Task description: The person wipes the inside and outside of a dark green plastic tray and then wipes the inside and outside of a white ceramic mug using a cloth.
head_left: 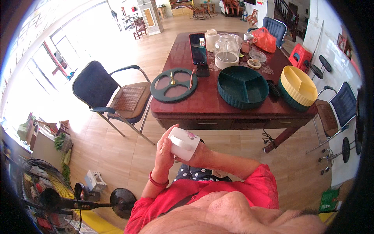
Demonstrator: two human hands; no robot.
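A white mug (183, 143) with a small pink flower print, tipped on its side, base facing up

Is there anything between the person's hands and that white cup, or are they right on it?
Nothing visible stands between them. The left hand wraps the white cup from its left side, and the right hand grips it from the right. The cup is held in the air, short of the wooden table.
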